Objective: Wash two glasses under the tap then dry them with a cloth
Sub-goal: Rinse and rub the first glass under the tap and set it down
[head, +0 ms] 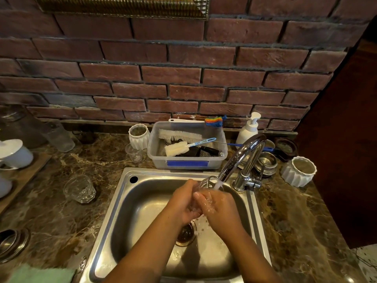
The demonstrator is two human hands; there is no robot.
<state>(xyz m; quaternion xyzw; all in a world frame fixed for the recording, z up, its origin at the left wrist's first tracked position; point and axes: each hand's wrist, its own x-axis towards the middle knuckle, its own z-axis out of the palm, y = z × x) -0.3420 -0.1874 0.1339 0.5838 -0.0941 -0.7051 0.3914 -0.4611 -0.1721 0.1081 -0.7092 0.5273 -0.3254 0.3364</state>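
Glasses I am tracking are numbering two, both clear. The first glass (204, 183) is catching water under the one tap (244, 152) at frame centre, above the sink (130, 213), with my left hand (183, 201) and right hand (219, 207) both curling round it. The faceted second glass (79, 188) is standing at left centre; one green cloth (40, 274) is lying lower left.

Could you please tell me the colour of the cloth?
The cloth is pale green; head view.
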